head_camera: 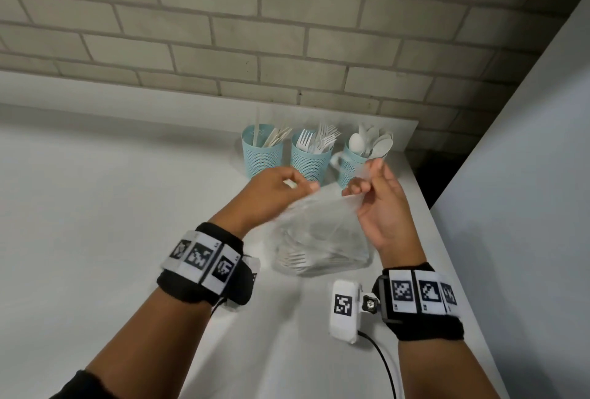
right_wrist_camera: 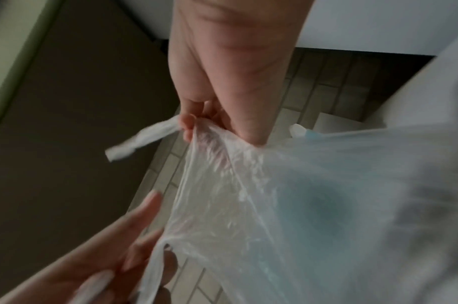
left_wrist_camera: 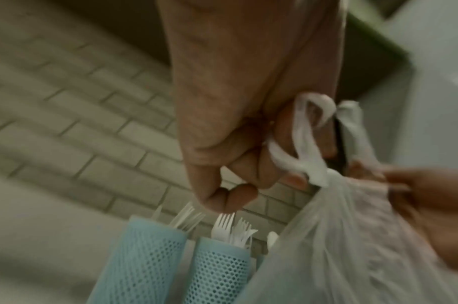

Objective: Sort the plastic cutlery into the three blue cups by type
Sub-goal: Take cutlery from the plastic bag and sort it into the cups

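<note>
Three blue mesh cups stand in a row at the back of the white counter: the left cup holds knives, the middle cup forks, the right cup spoons. In front of them a clear plastic bag with white cutlery inside rests on the counter. My left hand grips one twisted handle of the bag in curled fingers. My right hand pinches the other side of the bag's mouth. Both hands hold the bag's top up and apart. The left and middle cups show below my left hand.
A grey brick wall runs behind the counter. A white panel rises on the right, with a dark gap beside the counter's right edge. A white device with a cable hangs at my right wrist.
</note>
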The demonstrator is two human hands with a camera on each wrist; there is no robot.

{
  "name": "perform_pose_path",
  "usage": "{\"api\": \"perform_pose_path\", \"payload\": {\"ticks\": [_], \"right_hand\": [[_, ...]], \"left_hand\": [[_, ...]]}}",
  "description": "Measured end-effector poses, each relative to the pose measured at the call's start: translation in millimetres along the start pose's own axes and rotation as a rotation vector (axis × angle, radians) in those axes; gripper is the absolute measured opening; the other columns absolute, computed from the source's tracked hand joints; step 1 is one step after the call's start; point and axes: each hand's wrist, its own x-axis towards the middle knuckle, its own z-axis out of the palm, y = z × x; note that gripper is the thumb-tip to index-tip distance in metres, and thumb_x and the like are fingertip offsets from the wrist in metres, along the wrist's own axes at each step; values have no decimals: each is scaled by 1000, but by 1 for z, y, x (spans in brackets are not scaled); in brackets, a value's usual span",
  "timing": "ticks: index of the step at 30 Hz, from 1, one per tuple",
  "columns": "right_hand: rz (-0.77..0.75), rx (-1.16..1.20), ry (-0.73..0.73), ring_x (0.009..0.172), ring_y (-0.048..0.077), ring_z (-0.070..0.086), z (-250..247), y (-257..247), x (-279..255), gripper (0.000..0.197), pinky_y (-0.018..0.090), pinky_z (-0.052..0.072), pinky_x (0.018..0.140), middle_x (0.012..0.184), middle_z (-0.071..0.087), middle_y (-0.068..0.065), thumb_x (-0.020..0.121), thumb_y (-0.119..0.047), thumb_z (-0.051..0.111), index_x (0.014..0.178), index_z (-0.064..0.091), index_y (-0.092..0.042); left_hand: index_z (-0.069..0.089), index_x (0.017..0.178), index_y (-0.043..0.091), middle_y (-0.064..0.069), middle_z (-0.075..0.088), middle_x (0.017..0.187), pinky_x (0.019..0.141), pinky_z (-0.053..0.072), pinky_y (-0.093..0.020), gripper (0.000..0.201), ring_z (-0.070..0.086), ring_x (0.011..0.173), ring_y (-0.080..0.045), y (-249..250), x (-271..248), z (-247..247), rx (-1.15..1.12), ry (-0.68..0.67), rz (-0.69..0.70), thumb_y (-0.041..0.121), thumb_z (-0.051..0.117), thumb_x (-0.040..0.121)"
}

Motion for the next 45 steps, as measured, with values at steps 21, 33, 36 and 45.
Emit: {"api": "perform_pose_path", "payload": {"ticks": [21,33,36,45], "right_hand": [[72,-1427,-94,74,6,55,-3,-16,-10,17,21,42,67,70,58,-10,72,-21,80,68,63,-16],[162,-1365,-87,58,8,44,-5,-4,-12,19,10,34,49,61,50,-7,72,-30,79,70,64,-18],[163,-1323,-77,63,9,47,-10,-2,-14,21,10,37,56,65,56,-5,80,-30,72,72,66,-11],[118,-1637,-58,70,14,51,4,21,-17,26,25,34,62,71,53,-6,81,-40,67,75,54,-18]], "left_hand": [[59,67,16,-1,51,62,51,35,-13,27,43,55,-10,-15,-1,-4,-42,1,-154,3,82,65],[49,71,17,3,46,62,42,35,-12,26,40,45,-5,-15,3,14,-260,82,-133,13,74,78],[53,77,16,2,52,67,43,37,-15,24,42,49,-11,-18,1,9,-304,93,-152,12,76,76],[63,87,17,3,55,71,49,40,-13,4,45,47,-3,-18,-1,16,-347,156,-61,13,63,87]]}}
